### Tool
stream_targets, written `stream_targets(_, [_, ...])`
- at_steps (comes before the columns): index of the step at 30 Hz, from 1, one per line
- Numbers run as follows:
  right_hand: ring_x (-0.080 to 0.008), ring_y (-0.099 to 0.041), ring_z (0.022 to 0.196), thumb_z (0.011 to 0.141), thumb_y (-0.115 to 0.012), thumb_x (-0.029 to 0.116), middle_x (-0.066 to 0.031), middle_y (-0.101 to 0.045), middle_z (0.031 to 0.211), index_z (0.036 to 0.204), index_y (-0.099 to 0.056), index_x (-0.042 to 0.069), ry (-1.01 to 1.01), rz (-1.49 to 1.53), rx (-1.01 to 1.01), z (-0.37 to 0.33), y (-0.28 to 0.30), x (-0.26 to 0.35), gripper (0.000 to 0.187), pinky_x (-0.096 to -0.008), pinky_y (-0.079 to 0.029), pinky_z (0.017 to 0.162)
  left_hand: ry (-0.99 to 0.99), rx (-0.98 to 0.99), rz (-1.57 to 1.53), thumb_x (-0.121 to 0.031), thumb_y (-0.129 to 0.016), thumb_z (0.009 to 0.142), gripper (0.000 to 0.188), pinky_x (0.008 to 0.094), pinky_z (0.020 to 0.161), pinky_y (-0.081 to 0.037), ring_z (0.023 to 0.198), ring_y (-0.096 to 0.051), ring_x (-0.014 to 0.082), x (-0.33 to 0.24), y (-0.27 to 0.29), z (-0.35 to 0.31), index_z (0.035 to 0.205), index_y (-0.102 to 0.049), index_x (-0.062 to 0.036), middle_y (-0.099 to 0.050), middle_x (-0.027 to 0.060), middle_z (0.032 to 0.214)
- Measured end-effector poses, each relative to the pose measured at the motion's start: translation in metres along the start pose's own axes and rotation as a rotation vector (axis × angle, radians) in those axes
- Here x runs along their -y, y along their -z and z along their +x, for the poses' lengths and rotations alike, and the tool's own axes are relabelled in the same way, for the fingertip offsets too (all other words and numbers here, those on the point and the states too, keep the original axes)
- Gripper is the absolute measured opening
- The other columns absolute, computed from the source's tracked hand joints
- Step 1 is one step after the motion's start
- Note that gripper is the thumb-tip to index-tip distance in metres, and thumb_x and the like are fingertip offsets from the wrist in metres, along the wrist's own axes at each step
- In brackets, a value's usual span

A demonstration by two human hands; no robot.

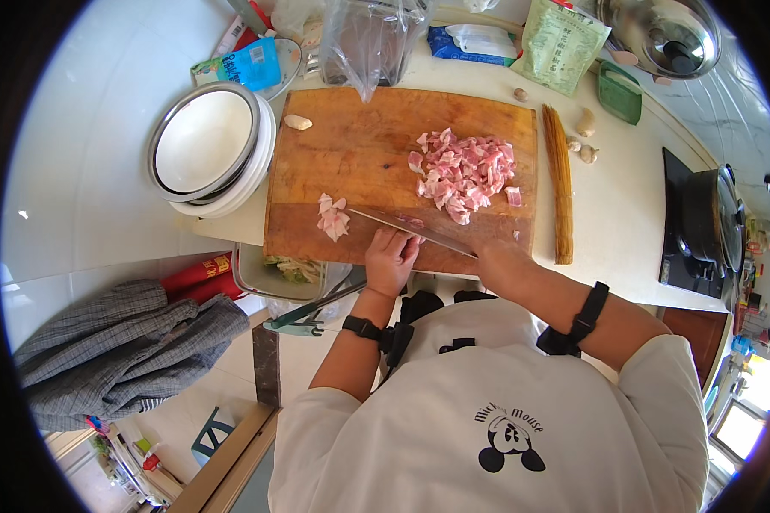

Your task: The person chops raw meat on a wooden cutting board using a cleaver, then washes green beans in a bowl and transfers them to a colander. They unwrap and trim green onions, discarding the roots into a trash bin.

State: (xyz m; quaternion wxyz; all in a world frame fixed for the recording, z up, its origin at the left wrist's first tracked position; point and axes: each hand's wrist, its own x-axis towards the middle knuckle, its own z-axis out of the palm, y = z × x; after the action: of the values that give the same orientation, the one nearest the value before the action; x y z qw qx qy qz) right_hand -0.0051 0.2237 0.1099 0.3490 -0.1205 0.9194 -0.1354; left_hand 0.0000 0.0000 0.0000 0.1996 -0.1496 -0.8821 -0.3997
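My right hand (496, 260) grips a kitchen knife (428, 232) whose blade points left across the near part of a wooden cutting board (342, 162). Close against the blade, my left hand (391, 255) has its fingers bent and pressed together on a piece of raw meat (417, 240), mostly hidden by the fingers. A sliver of meat (409, 221) lies just beyond the blade. Left of the knife tip is a small cluster of cut meat (333, 217). A larger heap of cut pink meat (466, 171) sits on the board's right half. One pale lump (298, 122) rests at its upper left.
Stacked bowls (205, 141) stand left of the board. A long brown stick-like bundle (559, 184) and garlic (588, 154) lie to its right. A black pot (708, 222) is on the far-right stove. Below the board's left edge, a container (278, 278) holds greens. Packages (560, 43) line the back.
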Motion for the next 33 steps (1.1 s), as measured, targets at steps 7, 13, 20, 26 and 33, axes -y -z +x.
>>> stream_targets(7, [-0.0409, -0.065, 0.088, 0.085, -0.052, 0.009, -0.0253, -0.066, 0.091, 0.097, -0.063, 0.001, -0.087, 0.066, -0.034, -0.053, 0.004, -0.043, 0.019, -0.05, -0.051, 0.079, -0.007, -0.061, -0.048, 0.0, -0.073, 0.074, 0.022, 0.039, 0.079, -0.053, 0.09, -0.063, 0.0315, -0.007, -0.002, -0.002, 0.092, -0.064, -0.0064, -0.066, 0.0107, 0.094])
stream_targets(13, [-0.0414, -0.064, 0.083, 0.087, -0.052, 0.013, -0.0233, -0.065, 0.085, 0.096, -0.065, 0.001, -0.095, 0.104, -0.1, -0.066, 0.012, -0.045, 0.02, -0.0497, -0.051, 0.078, -0.037, -0.096, -0.065, -0.001, -0.076, 0.073, 0.022, 0.0388, 0.079, -0.052, 0.09, -0.062, 0.0299, -0.006, -0.003, -0.001, 0.09, -0.063, -0.006, -0.065, 0.0102, 0.094])
stream_targets(20, [-0.0395, -0.064, 0.084, 0.088, -0.052, 0.014, -0.0206, -0.066, 0.085, 0.102, -0.065, 0.002, 0.024, 0.087, -0.075, -0.07, 0.02, -0.026, 0.023, -0.0486, -0.051, 0.078, -0.023, -0.075, -0.027, -0.003, -0.076, 0.073, 0.02, 0.0377, 0.077, -0.053, 0.088, -0.061, 0.0308, -0.006, -0.002, -0.001, 0.088, -0.064, -0.0076, -0.064, 0.0092, 0.093])
stream_targets(26, [-0.04, -0.064, 0.088, 0.084, -0.054, 0.009, -0.0233, -0.066, 0.094, 0.102, -0.066, 0.002, -0.063, 0.055, 0.028, -0.053, 0.018, -0.022, 0.023, -0.0494, -0.051, 0.079, 0.0, -0.075, -0.03, 0.0, -0.076, 0.071, 0.02, 0.0371, 0.073, -0.051, 0.084, -0.061, 0.0297, -0.009, 0.0, 0.001, 0.087, -0.065, -0.0071, -0.064, 0.0092, 0.089])
stream_targets(33, [-0.0428, -0.064, 0.091, 0.082, -0.053, 0.009, -0.0264, -0.066, 0.095, 0.099, -0.066, 0.0, 0.075, 0.065, -0.067, 0.007, 0.001, 0.002, 0.023, -0.0496, -0.052, 0.081, -0.003, -0.057, -0.088, 0.001, -0.074, 0.072, 0.021, 0.0353, 0.075, -0.053, 0.084, -0.064, 0.028, -0.013, 0.0, 0.008, 0.089, -0.066, -0.0083, -0.069, 0.0074, 0.094])
